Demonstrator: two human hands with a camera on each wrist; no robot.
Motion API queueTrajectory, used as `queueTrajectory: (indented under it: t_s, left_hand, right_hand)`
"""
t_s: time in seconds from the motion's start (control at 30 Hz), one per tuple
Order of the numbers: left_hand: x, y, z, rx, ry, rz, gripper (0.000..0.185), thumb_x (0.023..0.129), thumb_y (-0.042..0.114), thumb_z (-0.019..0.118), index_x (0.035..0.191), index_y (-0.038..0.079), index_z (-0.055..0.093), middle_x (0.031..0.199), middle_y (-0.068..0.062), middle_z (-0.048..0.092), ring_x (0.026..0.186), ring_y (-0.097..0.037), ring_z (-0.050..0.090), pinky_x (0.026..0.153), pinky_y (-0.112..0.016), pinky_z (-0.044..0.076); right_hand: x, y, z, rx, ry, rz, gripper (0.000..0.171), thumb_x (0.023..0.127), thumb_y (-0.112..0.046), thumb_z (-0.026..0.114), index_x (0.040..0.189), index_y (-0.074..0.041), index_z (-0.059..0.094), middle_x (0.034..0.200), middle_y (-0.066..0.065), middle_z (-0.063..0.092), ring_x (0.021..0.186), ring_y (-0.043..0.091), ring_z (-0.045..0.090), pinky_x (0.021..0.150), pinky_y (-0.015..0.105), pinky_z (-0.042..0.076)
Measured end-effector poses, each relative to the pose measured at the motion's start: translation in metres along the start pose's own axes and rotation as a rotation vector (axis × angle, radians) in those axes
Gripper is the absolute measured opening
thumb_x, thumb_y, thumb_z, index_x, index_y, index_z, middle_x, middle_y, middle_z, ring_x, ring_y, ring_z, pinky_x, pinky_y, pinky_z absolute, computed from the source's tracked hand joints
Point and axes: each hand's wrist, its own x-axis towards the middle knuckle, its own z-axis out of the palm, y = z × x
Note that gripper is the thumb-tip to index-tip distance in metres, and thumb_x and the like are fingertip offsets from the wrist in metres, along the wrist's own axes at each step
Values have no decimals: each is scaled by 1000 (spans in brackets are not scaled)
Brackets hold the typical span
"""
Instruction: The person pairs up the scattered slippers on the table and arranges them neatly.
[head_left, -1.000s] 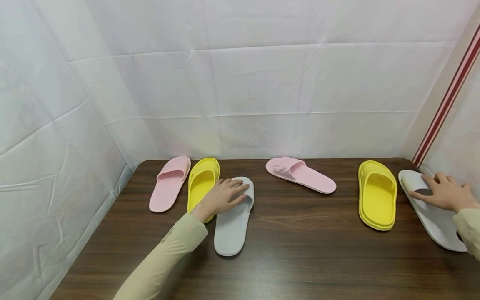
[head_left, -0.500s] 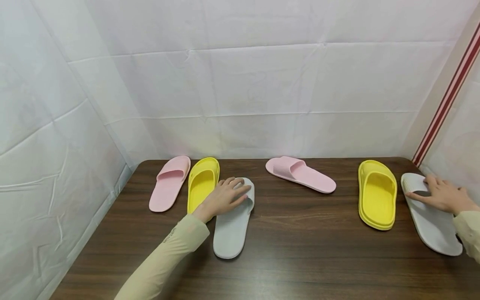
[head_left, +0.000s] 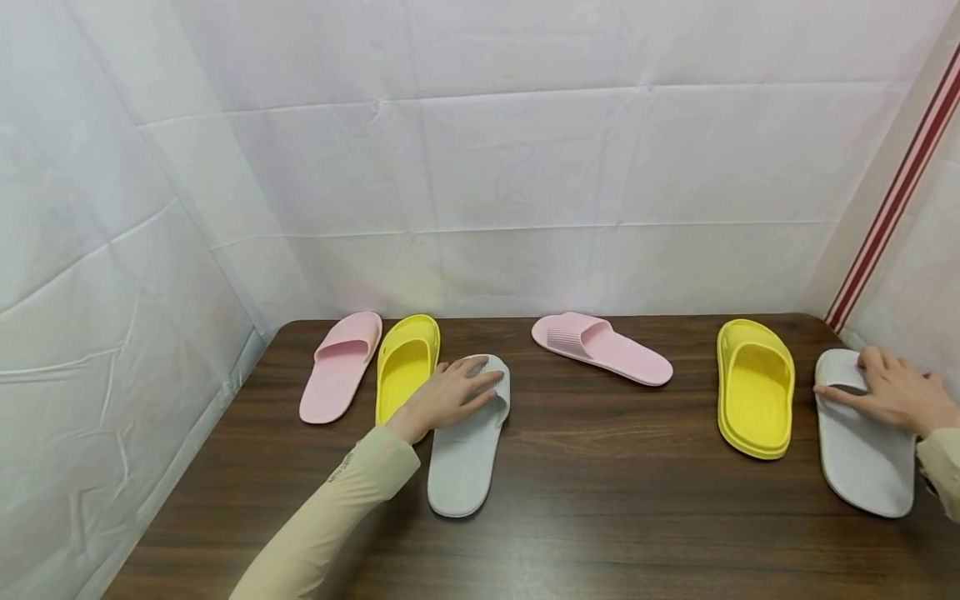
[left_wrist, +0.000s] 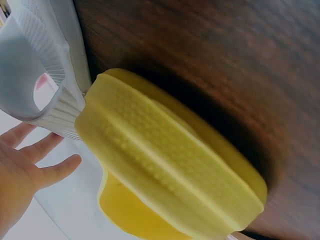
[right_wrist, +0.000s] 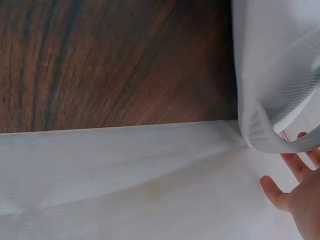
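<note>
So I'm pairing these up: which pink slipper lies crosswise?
The pink slipper at the table's back middle; the other pink slipper, far left, points away.

The head camera looks down across the whole table (head_left: 600, 467); both wrist cameras sit close above its surface.

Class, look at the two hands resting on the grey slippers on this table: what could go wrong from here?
1. The right grey slipper lies near the table edge; the right hand could perhaps push it off.
2. The left grey slipper sits against the yellow slipper; the left hand may knock that one askew.
</note>
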Motion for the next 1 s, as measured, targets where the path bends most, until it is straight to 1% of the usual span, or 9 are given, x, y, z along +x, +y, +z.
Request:
queueTrajectory:
  t_s: [0.23,0.4,0.63,1.0]
  left_hand:
    - [-1,0,0,17,21,17,39,93,41,40,128,27,48,136,-9,43,125,-26,40,94,-53,35]
    - [-1,1,-1,28,20,31,39,93,41,40,129,28,47,136,-8,43,125,-26,40,94,-52,36]
    - [-3,1,-1,30,14,49,40,93,41,39,130,28,46,137,-8,42,125,-26,40,94,-53,36]
    - [-7,1,0,48,18,66,40,93,39,40,132,28,44,137,-8,42,123,-27,42,93,-49,37]
  right_hand:
    - [-4,1,-4,-17,22,1,73,76,-71,43,88,0,28,83,20,36,71,39,42,61,50,28]
    - [-7,3,-4,-43,43,-1,73,77,-70,41,92,0,29,87,21,37,76,43,43,62,52,29]
    - [-9,1,-4,-40,71,-20,69,79,-68,42,96,-1,32,90,21,39,78,45,44,62,53,29]
    - [-11,-2,-5,-40,111,-42,68,79,-67,42,98,-2,36,99,27,41,85,50,43,66,60,30]
